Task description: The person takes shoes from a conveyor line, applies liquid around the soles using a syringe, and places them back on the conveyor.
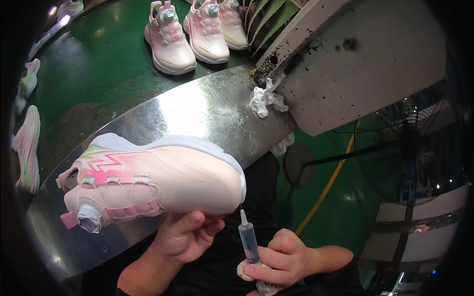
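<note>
My left hand [186,237] is closed on the underside of a pale pink sneaker [192,177], with the thumb in front and part of the fingers hidden behind the shoe. The sneaker lies tilted on its side, its white sole facing up and away and its toe to the right. A pink zigzag and a white dial mark its left half. My right hand [284,259] grips a clear syringe [249,241] with a white nozzle pointing up. The nozzle's dark tip is right by the toe's sole edge; I cannot tell whether it touches. Whitish crumpled material surrounds the syringe's lower end.
A metal worktop [197,108] extends beneath the sneaker, with crumpled white tissue [266,100] on it beside a stained panel [365,64]. Beyond, similar sneakers [170,42] stand on a green surface [103,59]. More shoes [28,148] are at left. A fan [410,133] stands right.
</note>
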Demonstrator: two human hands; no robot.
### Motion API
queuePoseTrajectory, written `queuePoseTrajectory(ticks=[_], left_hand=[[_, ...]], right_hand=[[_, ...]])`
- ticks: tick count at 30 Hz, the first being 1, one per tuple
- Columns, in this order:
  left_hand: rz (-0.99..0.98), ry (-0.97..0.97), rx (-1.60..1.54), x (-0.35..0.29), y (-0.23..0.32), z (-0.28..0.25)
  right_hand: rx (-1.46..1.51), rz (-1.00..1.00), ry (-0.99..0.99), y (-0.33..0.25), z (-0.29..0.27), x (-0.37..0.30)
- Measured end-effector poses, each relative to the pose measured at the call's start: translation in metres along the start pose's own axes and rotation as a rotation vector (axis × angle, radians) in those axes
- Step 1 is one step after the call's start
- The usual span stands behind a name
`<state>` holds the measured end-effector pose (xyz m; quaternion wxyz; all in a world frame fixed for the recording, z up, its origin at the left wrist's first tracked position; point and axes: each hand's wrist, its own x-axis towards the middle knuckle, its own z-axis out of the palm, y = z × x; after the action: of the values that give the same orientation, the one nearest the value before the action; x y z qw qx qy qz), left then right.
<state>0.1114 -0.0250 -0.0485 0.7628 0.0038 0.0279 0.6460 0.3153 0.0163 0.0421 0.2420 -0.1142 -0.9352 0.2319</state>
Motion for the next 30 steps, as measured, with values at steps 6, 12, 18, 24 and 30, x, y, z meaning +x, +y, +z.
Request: queuePoseTrajectory(ticks=[6, 12, 18, 24, 30], left_hand=[[-0.031, 0.092, 0.071, -0.004, 0.003, 0.008], [-0.027, 0.272, 0.159, 0.000, -0.005, 0.006], [-0.195, 0.163, 0.054, -0.029, 0.029, -0.018], [-0.130, 0.262, 0.205, -0.099, 0.018, 0.013], [0.099, 0.520, 0.469, -0.115, 0.025, 0.031]], right_hand=[[-0.043, -0.029, 0.006, -0.002, 0.003, 0.003], [-0.046, -0.030, -0.027, -0.001, -0.008, -0.001], [0.057, -0.167, 0.266, 0.009, -0.004, 0.000], [0.093, 0.042, 0.231, 0.085, 0.026, -0.014], [0.082, 0.075, 0.314, 0.142, 0.066, 0.027]])
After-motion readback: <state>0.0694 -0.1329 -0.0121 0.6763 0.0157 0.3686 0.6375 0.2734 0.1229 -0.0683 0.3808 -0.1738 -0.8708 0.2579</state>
